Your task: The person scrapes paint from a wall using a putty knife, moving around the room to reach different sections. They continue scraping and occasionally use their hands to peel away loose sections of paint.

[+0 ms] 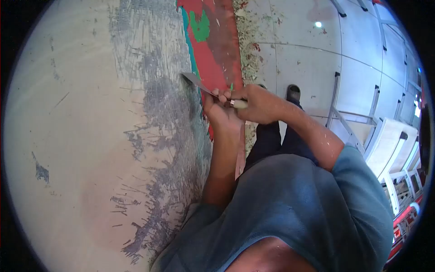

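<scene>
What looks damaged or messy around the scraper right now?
The wall is badly scored: a ragged grey band of scratches and bare patches runs beside the scraper. Red and green paint sits in uneven patches along the base, and flakes litter the floor there.

The person wears a blue-grey short-sleeved T-shirt (294, 208), dark trousers (272, 140) and a black shoe (293, 93).

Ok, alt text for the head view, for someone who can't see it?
Both hands hold a scraper against a cream wall: the right hand grips its handle, the left hand presses near the blade, whose tip meets a grey scraped patch beside a strip of red and green paint. A tiled floor lies to the right.
</scene>
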A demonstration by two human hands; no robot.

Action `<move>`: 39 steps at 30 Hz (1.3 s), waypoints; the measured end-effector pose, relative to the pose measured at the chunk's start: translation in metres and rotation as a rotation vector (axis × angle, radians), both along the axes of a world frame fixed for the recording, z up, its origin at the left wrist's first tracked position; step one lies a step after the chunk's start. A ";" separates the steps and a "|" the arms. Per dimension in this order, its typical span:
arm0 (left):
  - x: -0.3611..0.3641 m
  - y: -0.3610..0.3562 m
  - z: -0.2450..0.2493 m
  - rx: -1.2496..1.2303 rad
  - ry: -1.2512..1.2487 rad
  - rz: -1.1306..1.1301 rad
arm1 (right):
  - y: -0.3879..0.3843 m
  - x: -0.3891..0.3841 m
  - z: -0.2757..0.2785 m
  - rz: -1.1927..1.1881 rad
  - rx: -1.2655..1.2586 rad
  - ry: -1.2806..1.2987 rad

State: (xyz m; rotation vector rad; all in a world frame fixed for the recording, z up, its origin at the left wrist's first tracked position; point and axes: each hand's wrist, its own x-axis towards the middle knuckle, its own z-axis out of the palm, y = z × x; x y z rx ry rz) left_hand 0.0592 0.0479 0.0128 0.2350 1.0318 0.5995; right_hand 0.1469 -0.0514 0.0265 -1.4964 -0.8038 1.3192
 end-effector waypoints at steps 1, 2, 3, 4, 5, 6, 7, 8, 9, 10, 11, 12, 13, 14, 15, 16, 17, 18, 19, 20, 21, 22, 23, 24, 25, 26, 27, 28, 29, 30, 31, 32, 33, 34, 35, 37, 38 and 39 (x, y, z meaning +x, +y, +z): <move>0.003 -0.002 -0.001 0.012 -0.019 -0.006 | 0.004 0.007 -0.001 -0.010 -0.009 -0.015; 0.001 -0.008 0.000 0.014 -0.027 -0.017 | -0.001 0.005 -0.003 -0.066 0.083 -0.028; 0.002 -0.010 0.000 0.014 -0.036 -0.031 | -0.002 0.005 -0.007 -0.067 0.089 -0.021; 0.005 -0.007 -0.001 0.037 -0.024 -0.042 | -0.002 0.005 -0.011 -0.069 0.093 -0.008; 0.003 -0.005 -0.001 0.057 0.001 -0.048 | -0.004 0.000 -0.013 -0.065 0.093 0.018; 0.000 -0.005 -0.001 0.077 0.028 -0.046 | -0.003 -0.001 -0.013 -0.050 0.077 0.018; -0.005 -0.006 -0.001 0.041 0.005 -0.038 | 0.002 0.004 -0.011 -0.032 0.065 0.015; -0.003 -0.004 -0.002 0.015 -0.036 -0.028 | 0.007 0.011 -0.010 -0.012 0.062 -0.004; 0.006 -0.002 -0.006 -0.007 -0.094 -0.023 | 0.006 0.015 -0.008 -0.033 0.066 -0.022; 0.009 -0.008 0.001 -0.031 -0.111 -0.012 | -0.002 0.011 -0.002 -0.058 0.060 -0.021; 0.006 -0.010 0.002 -0.014 -0.154 -0.016 | -0.005 0.011 0.000 -0.090 0.057 -0.023; 0.002 -0.011 0.002 0.003 -0.199 -0.022 | -0.002 0.013 -0.005 -0.070 0.087 -0.026; -0.004 -0.013 0.001 0.015 -0.229 -0.023 | -0.002 0.009 -0.012 -0.047 0.111 -0.015; -0.009 -0.011 -0.001 0.063 -0.153 -0.055 | -0.003 0.002 -0.017 -0.019 0.131 0.010; -0.008 -0.010 -0.002 0.048 -0.129 -0.035 | -0.002 -0.001 -0.018 -0.022 0.114 0.007; -0.003 -0.007 -0.003 0.039 -0.113 -0.016 | 0.002 0.001 -0.017 -0.024 0.102 -0.004; 0.005 -0.004 -0.006 0.037 -0.118 0.000 | 0.006 0.009 -0.017 -0.029 0.098 -0.037; 0.008 -0.007 -0.006 0.029 -0.116 0.009 | 0.002 0.011 -0.012 -0.059 0.041 0.019; 0.004 -0.016 -0.002 0.015 -0.099 0.015 | -0.002 0.008 -0.010 -0.054 0.052 0.030; 0.004 -0.019 -0.003 0.001 -0.089 0.017 | -0.004 0.006 -0.012 -0.053 0.065 0.033; 0.002 -0.015 -0.007 0.045 -0.076 -0.029 | -0.007 0.003 -0.014 -0.051 0.072 0.046; -0.005 -0.008 -0.011 0.083 -0.050 -0.069 | -0.005 0.004 -0.019 0.055 0.013 0.028; -0.010 -0.002 -0.015 0.125 -0.022 -0.103 | -0.003 0.003 -0.016 0.035 0.003 0.040; -0.003 0.004 -0.013 0.003 -0.215 -0.034 | 0.001 0.005 -0.010 0.013 -0.001 0.047; 0.001 0.001 -0.012 0.016 -0.172 -0.028 | 0.006 0.013 -0.008 -0.014 0.007 0.026; 0.007 -0.007 -0.011 0.027 -0.134 -0.027 | 0.001 0.008 -0.020 -0.076 0.090 0.020; 0.008 -0.013 -0.009 0.025 -0.079 -0.028 | -0.001 0.010 -0.018 -0.078 0.090 0.017; 0.013 -0.012 -0.011 0.038 -0.094 -0.040 | -0.003 0.015 -0.018 -0.083 0.087 0.008; 0.010 -0.012 -0.010 0.045 -0.089 -0.047 | -0.007 0.013 -0.015 -0.084 0.078 0.019; 0.007 -0.013 -0.010 0.057 -0.086 -0.050 | -0.008 0.017 -0.016 -0.050 0.079 0.024; 0.005 -0.016 -0.012 0.062 -0.082 -0.048 | -0.007 0.025 -0.020 -0.013 0.079 0.032; 0.008 -0.017 -0.015 0.072 -0.091 -0.048 | -0.006 0.030 -0.022 0.022 0.084 0.028; 0.015 -0.016 -0.017 0.089 -0.112 -0.051 | -0.009 0.025 -0.020 -0.040 0.086 0.014; 0.012 -0.018 -0.015 0.081 -0.127 -0.056 | -0.012 0.012 -0.017 -0.106 0.090 0.000; 0.003 -0.018 -0.014 0.076 -0.145 -0.064 | -0.014 0.000 -0.015 -0.174 0.098 -0.016; -0.014 -0.006 -0.016 0.092 -0.115 -0.137 | -0.010 -0.018 -0.015 -0.201 0.044 0.001; -0.021 0.003 -0.018 0.114 -0.077 -0.193 | -0.004 -0.027 -0.019 -0.197 0.048 -0.001; -0.026 0.010 -0.021 0.132 -0.041 -0.243 | 0.001 -0.033 -0.021 -0.187 0.049 -0.008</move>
